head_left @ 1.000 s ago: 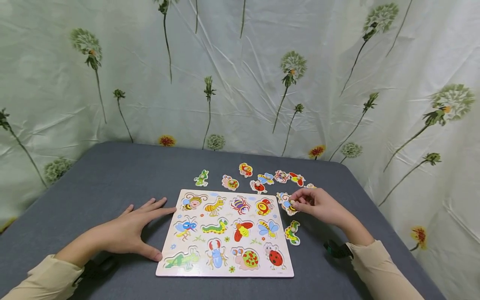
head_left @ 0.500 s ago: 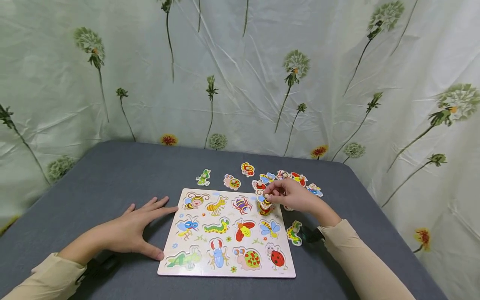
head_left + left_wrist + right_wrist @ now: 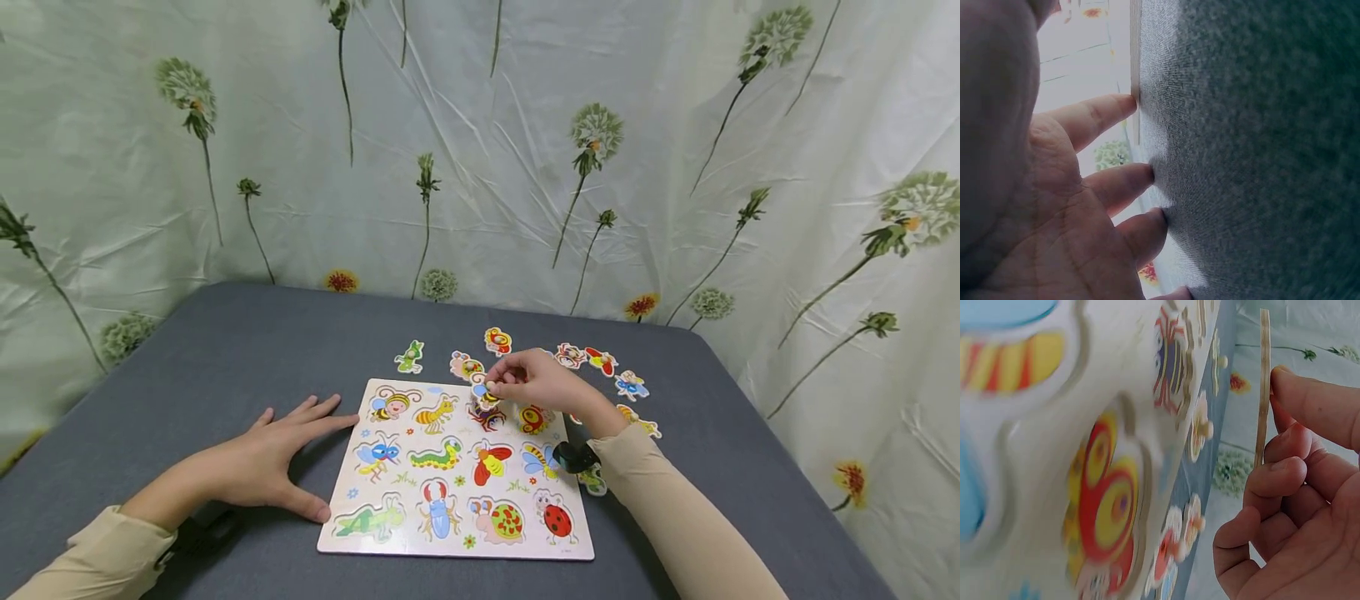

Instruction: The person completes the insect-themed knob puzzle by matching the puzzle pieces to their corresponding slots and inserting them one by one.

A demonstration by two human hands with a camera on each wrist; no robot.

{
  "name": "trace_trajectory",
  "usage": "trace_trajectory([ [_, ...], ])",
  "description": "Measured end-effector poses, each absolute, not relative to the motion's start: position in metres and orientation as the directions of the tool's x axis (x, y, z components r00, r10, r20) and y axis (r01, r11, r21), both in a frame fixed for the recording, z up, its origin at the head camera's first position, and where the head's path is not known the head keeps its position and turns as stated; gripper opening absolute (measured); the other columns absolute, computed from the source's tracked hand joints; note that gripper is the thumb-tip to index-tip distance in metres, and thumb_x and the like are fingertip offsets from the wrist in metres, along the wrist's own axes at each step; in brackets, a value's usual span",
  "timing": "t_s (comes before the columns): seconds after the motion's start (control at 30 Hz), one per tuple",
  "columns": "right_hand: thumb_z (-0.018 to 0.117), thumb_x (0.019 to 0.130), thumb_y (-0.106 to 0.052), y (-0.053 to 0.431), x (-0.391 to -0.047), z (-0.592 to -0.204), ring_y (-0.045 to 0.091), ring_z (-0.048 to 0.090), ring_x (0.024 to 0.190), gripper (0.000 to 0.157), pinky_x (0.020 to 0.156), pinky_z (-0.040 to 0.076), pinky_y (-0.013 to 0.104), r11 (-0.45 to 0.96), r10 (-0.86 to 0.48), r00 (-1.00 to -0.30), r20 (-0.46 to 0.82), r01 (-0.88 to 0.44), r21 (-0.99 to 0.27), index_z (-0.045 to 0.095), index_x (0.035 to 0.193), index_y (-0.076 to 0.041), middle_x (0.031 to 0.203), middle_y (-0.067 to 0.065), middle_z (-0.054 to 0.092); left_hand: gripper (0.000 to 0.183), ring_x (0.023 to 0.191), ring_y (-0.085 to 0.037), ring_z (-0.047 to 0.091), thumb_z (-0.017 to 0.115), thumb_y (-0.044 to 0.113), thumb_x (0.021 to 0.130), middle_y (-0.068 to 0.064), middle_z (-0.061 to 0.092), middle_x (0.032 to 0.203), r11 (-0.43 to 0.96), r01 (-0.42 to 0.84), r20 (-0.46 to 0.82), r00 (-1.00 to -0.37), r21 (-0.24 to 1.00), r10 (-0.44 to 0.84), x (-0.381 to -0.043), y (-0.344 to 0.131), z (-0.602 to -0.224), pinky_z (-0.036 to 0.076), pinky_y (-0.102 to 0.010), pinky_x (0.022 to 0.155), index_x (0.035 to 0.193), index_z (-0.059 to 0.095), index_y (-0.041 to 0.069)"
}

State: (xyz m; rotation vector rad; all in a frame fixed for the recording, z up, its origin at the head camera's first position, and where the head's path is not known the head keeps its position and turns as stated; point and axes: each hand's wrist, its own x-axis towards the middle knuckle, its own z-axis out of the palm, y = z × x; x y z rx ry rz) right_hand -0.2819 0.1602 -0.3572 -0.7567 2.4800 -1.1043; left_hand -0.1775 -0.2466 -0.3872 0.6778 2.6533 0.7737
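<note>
My right hand (image 3: 542, 385) pinches a bee puzzle piece (image 3: 481, 390) between thumb and fingers, above the top row of the wooden insect puzzle board (image 3: 408, 537). In the head view the piece overlaps the spider picture (image 3: 489, 422). Seen edge-on in the right wrist view, the bee piece (image 3: 1264, 387) is a thin wooden strip raised off the board. My left hand (image 3: 258, 462) lies spread at the board's left side, its thumb and index fingertips right at the edge. The left wrist view shows its fingers (image 3: 1097, 122) straight, one tip against the board's side.
Loose knobbed pieces lie behind and right of the board, among them a grasshopper (image 3: 409, 357), a snail (image 3: 467, 365), a spider (image 3: 571, 356) and a blue insect (image 3: 632, 385). A green piece (image 3: 594, 481) is partly hidden under my right forearm. A floral curtain (image 3: 450, 208) hangs behind the grey table (image 3: 247, 350).
My right hand has lifted the bee piece from the table right of the board and carried it left over the top row. The left hand stays at the board's edge.
</note>
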Motion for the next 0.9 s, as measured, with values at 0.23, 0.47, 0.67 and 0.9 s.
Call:
trace_trajectory([
  [0.23,0.074,0.102,-0.016,0.135,-0.287,-0.362,0.014,0.043,0.069,0.014,0.066,0.038,0.024,0.524,-0.606,-0.794,-0.059,-0.342,-0.780,0.077,0.110,-0.004,0.078,-0.003,0.052,0.112,0.160,-0.064,0.010,0.095,0.058,0.072,-0.027,0.020,0.177,0.734,0.365,-0.145,-0.836,0.572,0.529,-0.176,-0.245,-0.388,0.001,-0.094,0.109,0.166,0.043,0.029],
  [0.47,0.074,0.102,-0.018,0.109,-0.294,-0.368,0.011,0.045,0.069,0.014,0.066,0.039,0.023,0.507,-0.638,-0.768,-0.061,-0.358,-0.784,0.078,0.110,-0.007,0.078,-0.005,0.052,0.113,0.160,-0.063,0.012,0.096,0.060,0.071,-0.026,0.022,0.177,0.750,0.369,-0.145,-0.842,0.548,0.520,-0.175,-0.245,-0.387,0.002,-0.094,0.109,0.166,0.043,0.029],
  [0.67,0.075,0.102,-0.018,0.087,-0.293,-0.368,0.011,0.045,0.068,0.013,0.064,0.039,0.025,0.527,-0.635,-0.765,-0.109,-0.326,-0.785,0.079,0.109,-0.009,0.078,-0.004,0.054,0.113,0.161,-0.063,0.010,0.095,0.062,0.071,-0.025,0.021,0.178,0.749,0.360,-0.150,-0.843,0.556,0.516,-0.176,-0.246,-0.386,0.001,-0.093,0.110,0.166,0.043,0.030],
  [0.9,0.076,0.102,-0.019,0.063,-0.291,-0.368,0.009,0.045,0.066,0.010,0.061,0.037,0.023,0.551,-0.650,-0.749,-0.130,-0.346,-0.760,0.080,0.106,-0.011,0.075,-0.005,0.055,0.113,0.160,-0.064,0.011,0.094,0.061,0.073,-0.025,0.020,0.178,0.749,0.368,-0.146,-0.841,0.551,0.521,-0.176,-0.247,-0.386,0.001,-0.094,0.109,0.167,0.041,0.029],
])
